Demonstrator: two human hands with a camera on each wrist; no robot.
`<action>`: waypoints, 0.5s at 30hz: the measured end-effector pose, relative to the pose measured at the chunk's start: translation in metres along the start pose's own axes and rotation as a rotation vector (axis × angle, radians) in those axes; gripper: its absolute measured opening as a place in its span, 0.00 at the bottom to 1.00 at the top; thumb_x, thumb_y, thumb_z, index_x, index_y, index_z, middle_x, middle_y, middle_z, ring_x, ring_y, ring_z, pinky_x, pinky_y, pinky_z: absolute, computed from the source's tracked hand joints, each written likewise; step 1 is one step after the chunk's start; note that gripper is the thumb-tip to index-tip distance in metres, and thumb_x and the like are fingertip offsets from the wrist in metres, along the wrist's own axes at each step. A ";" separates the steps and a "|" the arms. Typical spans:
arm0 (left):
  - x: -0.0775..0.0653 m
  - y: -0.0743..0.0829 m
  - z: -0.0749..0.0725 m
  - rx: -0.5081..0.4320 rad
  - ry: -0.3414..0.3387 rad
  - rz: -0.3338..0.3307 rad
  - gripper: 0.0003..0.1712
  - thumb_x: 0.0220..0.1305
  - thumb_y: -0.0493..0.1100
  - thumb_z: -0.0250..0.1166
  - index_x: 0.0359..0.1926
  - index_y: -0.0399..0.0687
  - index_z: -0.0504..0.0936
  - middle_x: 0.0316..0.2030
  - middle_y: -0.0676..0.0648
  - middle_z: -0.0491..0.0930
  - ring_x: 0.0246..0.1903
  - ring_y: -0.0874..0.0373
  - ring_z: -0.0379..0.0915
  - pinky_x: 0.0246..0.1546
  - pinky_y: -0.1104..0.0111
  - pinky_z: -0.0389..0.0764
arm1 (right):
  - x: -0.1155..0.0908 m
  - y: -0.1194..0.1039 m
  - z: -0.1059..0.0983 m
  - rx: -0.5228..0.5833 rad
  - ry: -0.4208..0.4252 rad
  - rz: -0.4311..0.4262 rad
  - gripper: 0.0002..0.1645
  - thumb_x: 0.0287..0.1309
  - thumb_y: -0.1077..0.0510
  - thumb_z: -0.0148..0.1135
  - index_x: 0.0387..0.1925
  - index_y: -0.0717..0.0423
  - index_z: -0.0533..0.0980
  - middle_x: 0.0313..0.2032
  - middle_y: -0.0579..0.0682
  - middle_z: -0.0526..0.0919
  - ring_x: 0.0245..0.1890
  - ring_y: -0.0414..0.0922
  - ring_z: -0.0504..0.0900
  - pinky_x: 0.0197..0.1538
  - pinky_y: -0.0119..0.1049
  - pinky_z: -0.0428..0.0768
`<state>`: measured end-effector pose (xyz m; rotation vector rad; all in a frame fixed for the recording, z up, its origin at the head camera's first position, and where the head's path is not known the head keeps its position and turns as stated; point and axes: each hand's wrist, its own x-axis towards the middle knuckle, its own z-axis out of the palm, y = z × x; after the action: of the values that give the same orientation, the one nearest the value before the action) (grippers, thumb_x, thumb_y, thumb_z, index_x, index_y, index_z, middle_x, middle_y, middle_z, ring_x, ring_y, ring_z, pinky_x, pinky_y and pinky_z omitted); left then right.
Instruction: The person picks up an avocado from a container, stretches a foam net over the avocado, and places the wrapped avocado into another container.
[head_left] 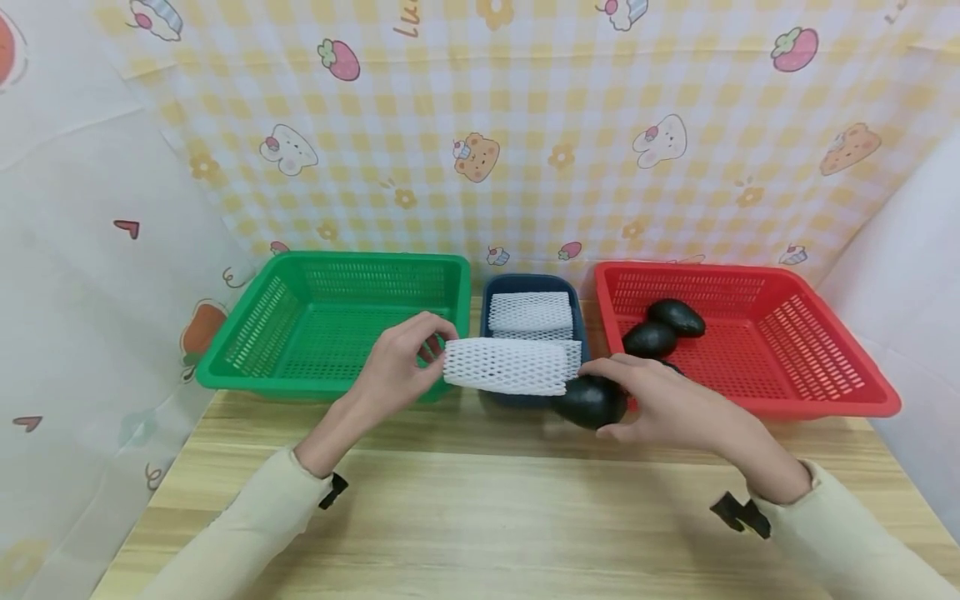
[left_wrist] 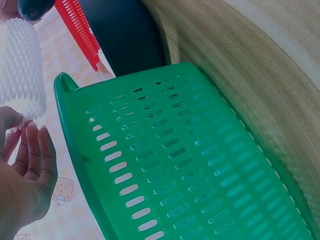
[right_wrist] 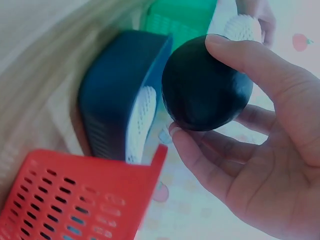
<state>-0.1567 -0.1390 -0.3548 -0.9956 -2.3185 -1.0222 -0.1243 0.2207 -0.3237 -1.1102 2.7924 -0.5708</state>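
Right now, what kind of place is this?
Maybe a little fruit-packing spot: there's a wooden table, dark fruits that look like avocados, and white net sleeves that might be for wrapping them.

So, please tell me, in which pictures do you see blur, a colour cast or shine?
Head view: mostly crisp, soft light, table palest around the middle; left wrist view: bluish cast, green basket looking softer toward the lower right; right wrist view: hazy and bluish, table smeared at left, faint sheen on the avocado.
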 end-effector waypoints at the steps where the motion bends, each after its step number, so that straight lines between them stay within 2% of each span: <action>1: 0.000 0.000 0.000 -0.002 0.001 0.000 0.16 0.54 0.22 0.70 0.41 0.40 0.81 0.39 0.47 0.80 0.29 0.58 0.76 0.29 0.68 0.81 | -0.001 0.001 -0.002 -0.001 0.007 0.002 0.39 0.45 0.53 0.83 0.60 0.51 0.77 0.51 0.43 0.80 0.48 0.43 0.77 0.46 0.44 0.81; 4: -0.001 -0.001 0.000 -0.012 0.005 0.000 0.16 0.55 0.22 0.70 0.41 0.40 0.81 0.39 0.47 0.80 0.29 0.57 0.77 0.28 0.67 0.81 | -0.003 0.004 -0.009 -0.011 0.029 0.002 0.39 0.44 0.52 0.84 0.59 0.49 0.77 0.51 0.42 0.80 0.49 0.43 0.76 0.47 0.44 0.80; 9: -0.002 -0.003 0.000 -0.026 0.014 0.004 0.16 0.55 0.22 0.70 0.41 0.39 0.80 0.38 0.46 0.80 0.28 0.55 0.77 0.28 0.65 0.82 | -0.007 0.009 -0.021 -0.030 0.066 0.008 0.40 0.43 0.51 0.85 0.59 0.46 0.76 0.46 0.41 0.79 0.44 0.41 0.75 0.42 0.41 0.79; 15: -0.002 -0.003 0.000 -0.030 0.027 -0.004 0.16 0.55 0.21 0.69 0.41 0.39 0.80 0.38 0.46 0.80 0.28 0.55 0.76 0.27 0.64 0.82 | -0.010 0.015 -0.031 -0.023 0.086 0.015 0.42 0.44 0.49 0.85 0.62 0.45 0.74 0.50 0.42 0.78 0.47 0.42 0.75 0.43 0.43 0.80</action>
<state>-0.1578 -0.1414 -0.3570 -0.9832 -2.2912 -1.0681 -0.1337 0.2472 -0.3013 -1.0938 2.8845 -0.5998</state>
